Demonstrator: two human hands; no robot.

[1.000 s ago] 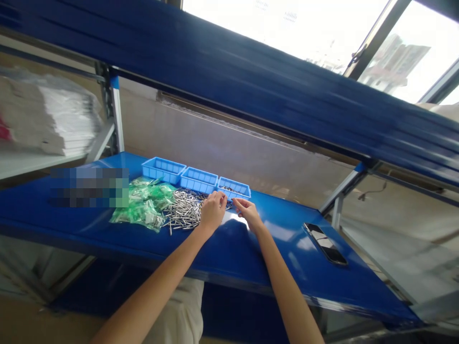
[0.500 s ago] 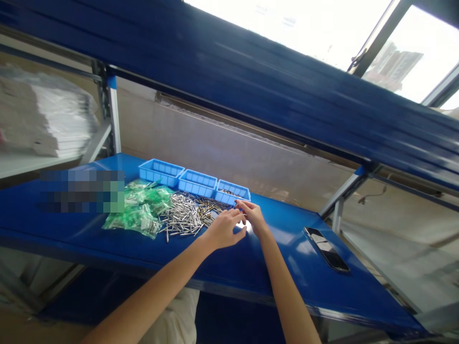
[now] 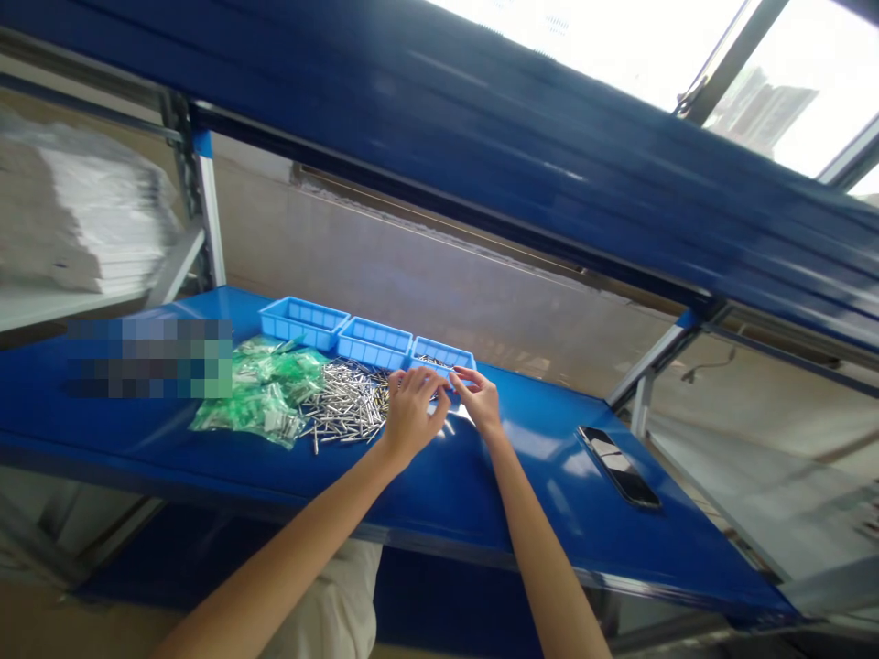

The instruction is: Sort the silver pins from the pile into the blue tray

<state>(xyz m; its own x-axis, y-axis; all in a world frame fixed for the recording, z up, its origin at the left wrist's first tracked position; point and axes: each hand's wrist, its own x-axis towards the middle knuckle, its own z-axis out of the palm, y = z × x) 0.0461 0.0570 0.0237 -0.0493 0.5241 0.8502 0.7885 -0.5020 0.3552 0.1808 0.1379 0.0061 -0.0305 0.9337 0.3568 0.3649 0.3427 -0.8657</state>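
My left hand [image 3: 413, 412] hovers at the right side of a pile of small metal pins [image 3: 349, 403], its thumb apart from its fingers. Nothing shows in its grasp, though the fingertips partly overlap the pile and a bin. Close beside it, my right hand [image 3: 479, 401] has thumb and fingertips pinched together. Whatever sits in that pinch is too small to make out. Just behind both hands stands a light blue bin [image 3: 463, 358] with dark metal pieces inside.
Two more light blue bins, a middle one [image 3: 374, 352] and a left one [image 3: 302, 331], line the back of the blue table [image 3: 473, 513]. Green-tinted plastic bags [image 3: 265, 394] lie left of the pile. A phone [image 3: 620, 467] rests on the right, and a blue shelf [image 3: 439, 137] spans overhead.
My left hand has shifted left and forward, over the pile's right side. My right hand has moved slightly, still pinched. The view has shifted a little.
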